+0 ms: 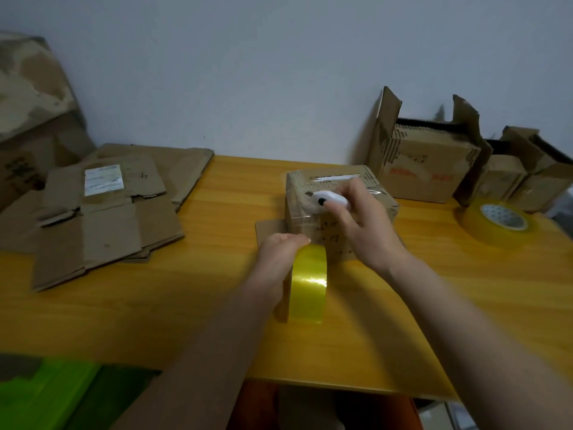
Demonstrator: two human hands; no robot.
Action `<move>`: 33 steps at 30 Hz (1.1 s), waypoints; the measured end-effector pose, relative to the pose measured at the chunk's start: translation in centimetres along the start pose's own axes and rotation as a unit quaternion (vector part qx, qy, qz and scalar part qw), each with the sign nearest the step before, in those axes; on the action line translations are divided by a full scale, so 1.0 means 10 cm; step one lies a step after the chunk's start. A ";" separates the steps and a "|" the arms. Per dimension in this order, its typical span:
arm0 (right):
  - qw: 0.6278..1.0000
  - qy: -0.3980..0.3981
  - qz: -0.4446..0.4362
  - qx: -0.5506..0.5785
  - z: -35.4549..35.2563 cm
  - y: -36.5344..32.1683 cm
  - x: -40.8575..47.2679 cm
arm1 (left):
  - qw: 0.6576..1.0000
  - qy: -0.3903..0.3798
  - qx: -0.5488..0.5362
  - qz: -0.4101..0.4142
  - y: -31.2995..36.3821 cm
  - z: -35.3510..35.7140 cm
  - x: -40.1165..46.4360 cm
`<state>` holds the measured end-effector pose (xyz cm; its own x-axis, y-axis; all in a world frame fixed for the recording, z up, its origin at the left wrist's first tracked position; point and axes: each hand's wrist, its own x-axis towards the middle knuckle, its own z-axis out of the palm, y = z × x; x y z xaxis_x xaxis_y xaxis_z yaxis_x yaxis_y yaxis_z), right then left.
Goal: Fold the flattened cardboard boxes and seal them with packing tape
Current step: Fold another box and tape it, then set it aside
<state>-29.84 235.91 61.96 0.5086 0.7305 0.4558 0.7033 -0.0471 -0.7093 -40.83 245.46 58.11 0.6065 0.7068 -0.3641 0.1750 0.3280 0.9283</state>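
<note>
At frame centre a folded box (338,209) sits on the table (217,305), where the left hand (279,256) grips an upright tape roll (308,283) against its near side while the right hand (356,218) holds what looks like a white cutter (328,200) over its top.

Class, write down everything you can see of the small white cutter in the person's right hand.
The white cutter is small, rounded and plastic-looking, with a dark button on its side and a short grey blade tip pointing left. The right hand grips its rear end, holding it above the taped top of the cardboard box. Whether the blade touches the tape cannot be told.
</note>
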 end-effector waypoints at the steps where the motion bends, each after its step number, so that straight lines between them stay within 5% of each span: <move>1: 1.000 0.016 -0.013 -0.013 -0.02 0.00 -0.06 | 1.000 0.003 -0.009 -0.003 -0.01 0.00 0.01; 7: 0.982 0.028 -0.133 -0.134 0.01 0.15 -0.22 | 1.000 0.016 -0.011 0.009 -0.04 0.01 0.03; 17: 0.957 -0.011 -0.185 -0.221 0.07 0.20 -0.20 | 0.999 0.012 -0.024 0.023 -0.03 0.02 0.02; 21: 0.968 0.018 -0.124 -0.218 -0.11 0.31 -0.25 | 1.000 0.015 -0.002 0.027 -0.04 0.00 0.03; 24: 0.993 0.032 0.075 -0.086 -0.20 0.42 -0.36 | 1.000 0.010 0.003 0.025 -0.03 -0.01 0.04; 27: 0.970 -0.034 0.242 0.006 -0.13 0.68 -0.53 | 1.000 0.000 0.003 0.024 -0.03 -0.02 0.02; 31: 0.948 -0.087 0.301 -0.059 -0.05 0.83 -0.62 | 1.000 -0.010 0.003 0.025 -0.02 -0.03 0.00; 33: 0.944 -0.094 0.251 -0.191 -0.07 0.78 -0.56 | 1.000 -0.009 0.014 0.027 -0.02 -0.03 0.00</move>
<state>-26.84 231.01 54.20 0.7539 0.6568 -0.0156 0.5431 -0.6364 -0.5478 -41.10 245.59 57.89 0.6289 0.7118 -0.3128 0.1630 0.2726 0.9482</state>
